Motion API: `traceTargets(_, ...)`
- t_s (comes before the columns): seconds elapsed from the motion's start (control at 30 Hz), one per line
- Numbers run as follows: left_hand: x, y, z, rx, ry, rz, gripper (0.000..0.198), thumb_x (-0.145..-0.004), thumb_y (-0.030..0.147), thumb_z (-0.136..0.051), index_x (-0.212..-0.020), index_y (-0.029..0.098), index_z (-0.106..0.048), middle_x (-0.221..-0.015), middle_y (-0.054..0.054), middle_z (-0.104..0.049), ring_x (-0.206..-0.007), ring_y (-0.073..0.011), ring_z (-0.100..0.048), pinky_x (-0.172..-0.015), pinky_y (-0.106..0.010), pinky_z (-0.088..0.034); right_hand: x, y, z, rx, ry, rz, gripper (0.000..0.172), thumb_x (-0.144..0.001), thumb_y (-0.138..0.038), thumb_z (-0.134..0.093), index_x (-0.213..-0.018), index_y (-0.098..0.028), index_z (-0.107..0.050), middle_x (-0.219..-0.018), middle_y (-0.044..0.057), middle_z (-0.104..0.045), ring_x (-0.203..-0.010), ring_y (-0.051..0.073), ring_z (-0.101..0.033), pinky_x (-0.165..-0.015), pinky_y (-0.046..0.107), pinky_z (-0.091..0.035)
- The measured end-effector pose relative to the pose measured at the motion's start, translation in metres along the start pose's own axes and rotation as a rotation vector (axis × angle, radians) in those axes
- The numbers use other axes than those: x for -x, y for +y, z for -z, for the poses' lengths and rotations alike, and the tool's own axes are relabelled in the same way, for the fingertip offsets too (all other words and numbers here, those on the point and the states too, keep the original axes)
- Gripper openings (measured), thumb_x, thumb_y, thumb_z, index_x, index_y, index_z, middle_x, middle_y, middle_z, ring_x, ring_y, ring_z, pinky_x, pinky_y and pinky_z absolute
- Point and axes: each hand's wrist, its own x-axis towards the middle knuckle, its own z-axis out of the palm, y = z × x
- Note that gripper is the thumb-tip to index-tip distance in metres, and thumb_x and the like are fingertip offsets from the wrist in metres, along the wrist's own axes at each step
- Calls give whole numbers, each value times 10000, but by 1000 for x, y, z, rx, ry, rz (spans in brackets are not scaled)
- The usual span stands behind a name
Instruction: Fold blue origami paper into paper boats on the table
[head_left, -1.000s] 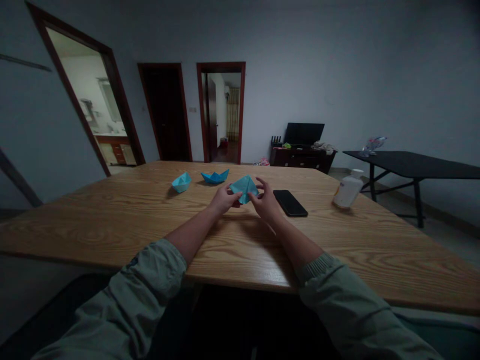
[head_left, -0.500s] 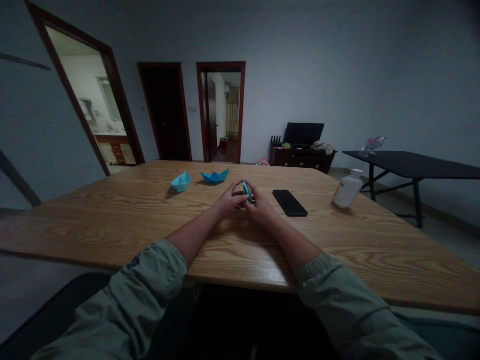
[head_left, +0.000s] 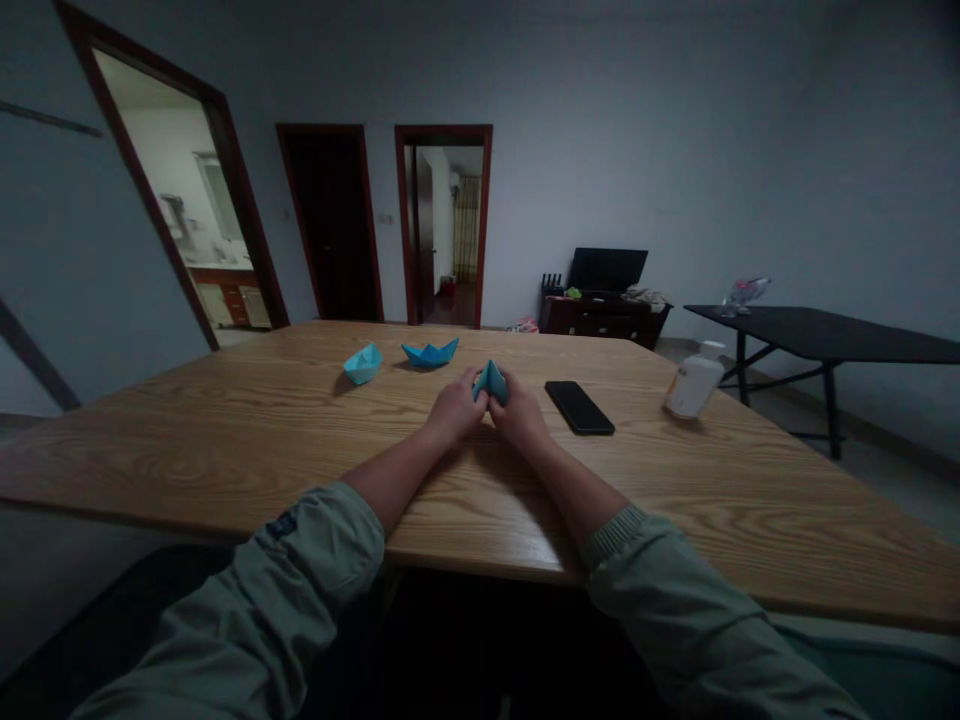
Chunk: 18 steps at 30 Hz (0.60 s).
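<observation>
Between my hands, just above the wooden table (head_left: 315, 450), is a small piece of folded blue paper (head_left: 490, 381) with a pointed top and a fold facing me. My left hand (head_left: 455, 405) grips its left side, and my right hand (head_left: 519, 408) grips its right side. Both thumbs meet near its lower edge, while most other fingers are hidden behind the paper. Beyond my left hand sit a light blue paper boat (head_left: 363, 366) and a darker blue paper boat (head_left: 430, 354). To the right of my right hand lies a black phone (head_left: 579, 407).
A white bottle (head_left: 694, 382) stands on the table's right side. Past the table, a black table (head_left: 840, 333) is at the right. A dark cabinet (head_left: 600, 318) with a screen (head_left: 607, 270) stands by the far wall. Doorways open at the back and left.
The folded paper has turned from a narrow edge-on view to a wider, spread shape. My fingers have closed in around its sides, with the thumbs brought together.
</observation>
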Motion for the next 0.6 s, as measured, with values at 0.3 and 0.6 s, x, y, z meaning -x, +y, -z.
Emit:
traceTargets(0.3, 3, 11, 3, -123, 43, -65, 394, -871, 225, -462, -1264, 219, -485, -1145, -81, -640, -1003, -212, -620, -875, -307, -459, -6, 0, -3, -10, 154, -67, 408, -787, -305, -559, -1184, -215, -533, -937, 71, -679, -803, 216, -633, -710, 298, -461)
traceTargets(0.6, 1, 8, 9, -70, 59, -5, 456, -835, 285, -543, -1282, 259, -462, -1060, -77, -655, -922, -253, -630, -779, -317, -457, -5, 0, 0, -43, 102, 27, 273, -799, -302, -536, -1054, -213, -580, -829, 45, -657, -718, 180, -594, -646, 261, -409)
